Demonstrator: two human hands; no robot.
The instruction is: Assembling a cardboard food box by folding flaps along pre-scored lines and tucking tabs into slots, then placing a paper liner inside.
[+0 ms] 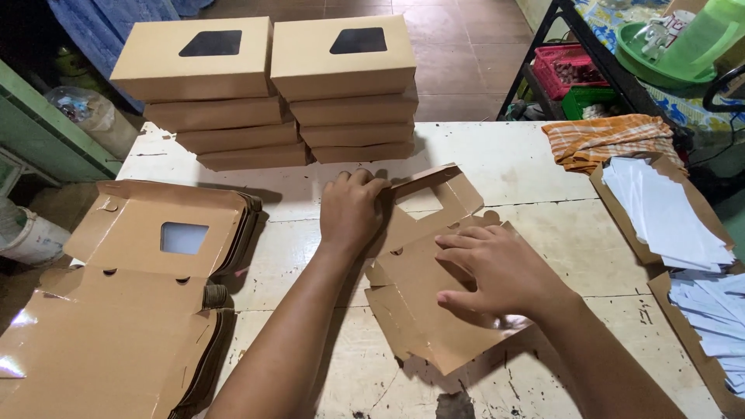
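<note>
Left hand (351, 211) curls over the lid edge of a half-folded box (423, 291) (brown, windowed), right hand (497, 273) flat and spread on its panel, stacked boxes (268, 89) at twelve o'clock.

Brown windowed boxes (268, 85) stacked behind.

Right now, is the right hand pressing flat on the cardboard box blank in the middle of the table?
Yes, the right hand lies with spread fingers flat on the box blank, while the left hand grips its windowed flap.
</note>
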